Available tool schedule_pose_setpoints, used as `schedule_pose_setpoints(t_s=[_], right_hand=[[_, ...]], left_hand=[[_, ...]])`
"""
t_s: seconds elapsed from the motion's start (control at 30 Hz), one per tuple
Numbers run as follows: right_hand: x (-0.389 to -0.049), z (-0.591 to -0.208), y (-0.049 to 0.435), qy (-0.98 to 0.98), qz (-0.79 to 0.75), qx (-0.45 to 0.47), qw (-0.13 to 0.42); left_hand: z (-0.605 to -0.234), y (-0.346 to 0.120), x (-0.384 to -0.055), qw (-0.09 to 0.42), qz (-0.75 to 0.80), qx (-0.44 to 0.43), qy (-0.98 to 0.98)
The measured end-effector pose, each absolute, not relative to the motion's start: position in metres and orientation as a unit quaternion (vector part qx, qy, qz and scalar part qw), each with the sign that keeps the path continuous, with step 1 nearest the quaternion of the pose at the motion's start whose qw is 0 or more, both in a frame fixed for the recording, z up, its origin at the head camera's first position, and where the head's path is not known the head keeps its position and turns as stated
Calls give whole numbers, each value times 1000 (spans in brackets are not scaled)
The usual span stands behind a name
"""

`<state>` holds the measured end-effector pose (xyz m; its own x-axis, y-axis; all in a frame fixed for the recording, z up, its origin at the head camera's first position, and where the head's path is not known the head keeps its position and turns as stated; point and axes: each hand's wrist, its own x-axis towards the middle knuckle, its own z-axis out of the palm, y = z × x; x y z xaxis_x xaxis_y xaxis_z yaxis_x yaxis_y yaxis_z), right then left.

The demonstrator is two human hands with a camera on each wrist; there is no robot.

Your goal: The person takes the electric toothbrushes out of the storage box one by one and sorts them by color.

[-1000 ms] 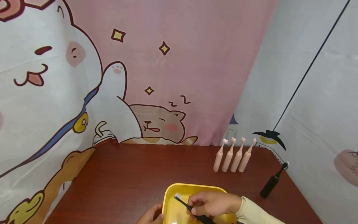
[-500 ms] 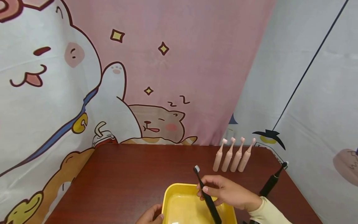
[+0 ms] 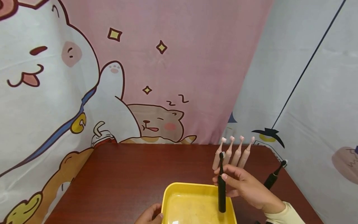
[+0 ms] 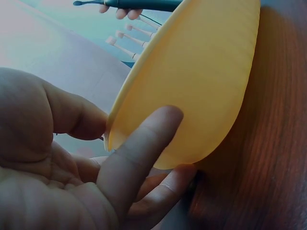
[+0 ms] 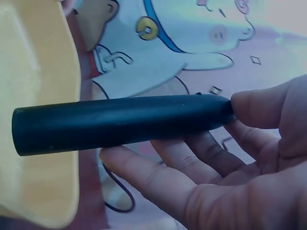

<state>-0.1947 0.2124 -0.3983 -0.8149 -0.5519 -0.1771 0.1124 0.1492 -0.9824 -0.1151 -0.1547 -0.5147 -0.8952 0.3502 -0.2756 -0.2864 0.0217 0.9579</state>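
Observation:
My right hand (image 3: 247,188) pinches a black electric toothbrush (image 3: 222,197) between thumb and fingers, upright with its bristle head on top. The handle's lower end hangs over the right side of a yellow plastic tray (image 3: 179,184). The right wrist view shows the thick handle (image 5: 110,124) with the thumb near its narrow end and fingers beneath. At the tray's left side, my left hand (image 3: 150,214) grips the rim. In the left wrist view the thumb is at the rim and the index finger lies along the outer wall (image 4: 206,72).
Several pink electric toothbrushes (image 3: 244,158) stand in a row at the table's back right, partly behind the held one. Another black toothbrush (image 3: 270,181) stands to the right, partly hidden by my right hand. A printed cloth (image 3: 195,62) hangs behind the brown table (image 3: 126,174).
My right hand has lifted the black toothbrush from low over the tray up and to the right, turning it from slanted to upright. My left hand stays on the tray's rim.

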Motion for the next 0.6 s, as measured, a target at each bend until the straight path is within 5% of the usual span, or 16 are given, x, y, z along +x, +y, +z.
schedule_pose_setpoints(t_s=[0.6], right_hand=[[-186, -408, 272, 784, -610, -64, 98]], left_hand=[[-515, -155, -116, 235, 701, 25, 673]])
